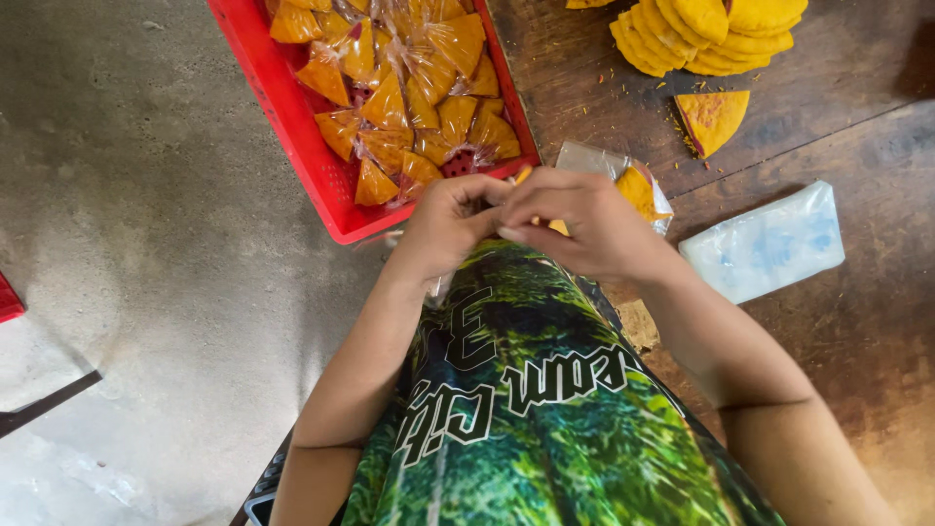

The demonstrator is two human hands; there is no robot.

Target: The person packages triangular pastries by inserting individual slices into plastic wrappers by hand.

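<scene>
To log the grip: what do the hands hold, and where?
Both hands pinch the near end of a clear bag holding a yellow wedge; the exact grip spot is hidden.

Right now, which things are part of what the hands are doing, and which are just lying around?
In use:
left hand
right hand
clear bag with an orange wedge
red crate of bagged wedges

Lying about:
pile of yellow rounds
loose wedge
pack of clear bags
</scene>
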